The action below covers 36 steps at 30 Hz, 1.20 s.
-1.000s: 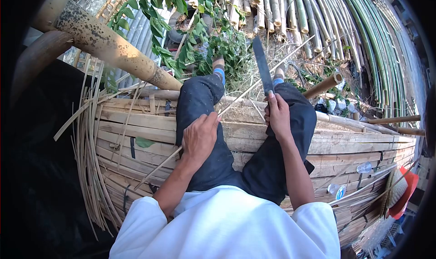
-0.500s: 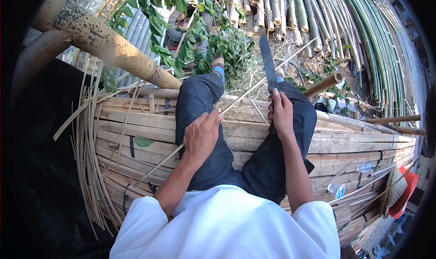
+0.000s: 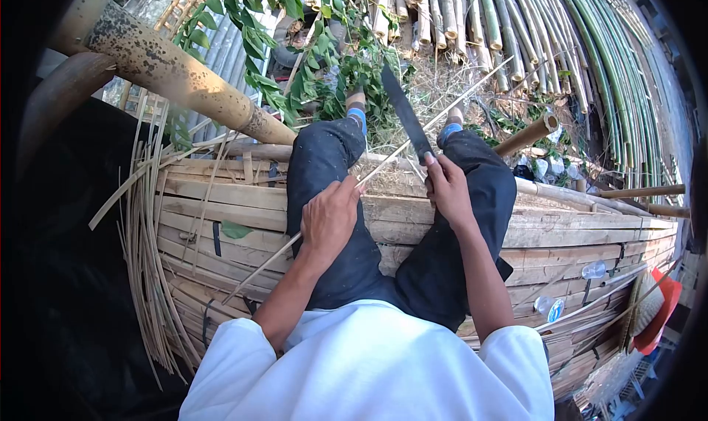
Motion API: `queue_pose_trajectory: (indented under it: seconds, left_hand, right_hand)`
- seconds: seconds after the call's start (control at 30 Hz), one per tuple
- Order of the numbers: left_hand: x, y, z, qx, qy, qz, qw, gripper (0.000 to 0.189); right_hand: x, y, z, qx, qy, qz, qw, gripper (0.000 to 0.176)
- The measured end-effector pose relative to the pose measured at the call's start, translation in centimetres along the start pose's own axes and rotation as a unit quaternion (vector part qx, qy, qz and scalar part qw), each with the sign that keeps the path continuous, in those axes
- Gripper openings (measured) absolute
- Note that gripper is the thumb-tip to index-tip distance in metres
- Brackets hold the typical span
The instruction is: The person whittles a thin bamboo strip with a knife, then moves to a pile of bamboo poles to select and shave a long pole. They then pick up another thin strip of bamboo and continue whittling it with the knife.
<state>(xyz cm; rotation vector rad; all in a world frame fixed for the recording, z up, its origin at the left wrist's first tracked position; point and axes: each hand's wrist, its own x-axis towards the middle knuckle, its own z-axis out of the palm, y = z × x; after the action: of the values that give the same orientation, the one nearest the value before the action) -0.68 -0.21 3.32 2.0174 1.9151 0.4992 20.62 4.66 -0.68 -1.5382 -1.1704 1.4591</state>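
My left hand (image 3: 330, 213) is closed around a thin bamboo strip (image 3: 460, 98), over my left thigh. The strip runs diagonally from below my left forearm up to the upper right. My right hand (image 3: 447, 188) grips the handle of a long dark knife (image 3: 405, 112) near my right knee. The blade points up and to the left, and its lower part crosses or lies close by the strip; whether they touch cannot be made out.
I sit on stacked split bamboo (image 3: 221, 196). A thick bamboo pole (image 3: 184, 81) slants at upper left, above thin strips (image 3: 140, 273). Ahead lie leafy branches (image 3: 324, 74) and bamboo poles (image 3: 509, 22). Plastic cups (image 3: 549, 307) and a red-edged hat (image 3: 649, 314) are at right.
My right hand has moved slightly left and down with the knife, and the blade now tilts further left. My left hand stays nearly in place on the strip.
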Motion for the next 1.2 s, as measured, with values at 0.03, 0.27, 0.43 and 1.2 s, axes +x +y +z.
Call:
queue_pose_trajectory:
  seconds: [0.03, 0.27, 0.43, 1.2]
  left_hand:
    - [0.0, 0.1, 0.1, -0.016, 0.01, 0.005, 1.0, 0.018]
    - [0.3, 0.0, 0.4, -0.033, 0.007, -0.008, 0.999, 0.018]
    - [0.6, 0.0, 0.2, -0.038, -0.013, -0.026, 0.999, 0.019]
    - [0.3, -0.2, -0.4, -0.139, -0.018, -0.102, 0.985, 0.023]
  right_hand:
    - [0.3, -0.4, -0.1, 0.09, 0.053, 0.033, 0.994, 0.039]
    - [-0.5, 0.4, 0.8, 0.005, -0.002, -0.009, 1.0, 0.04]
    - [-0.8, 3.1, 1.9, -0.024, -0.075, -0.016, 0.997, 0.033]
    - [-0.7, -0.1, 3.3, -0.506, 0.02, -0.285, 0.814, 0.02]
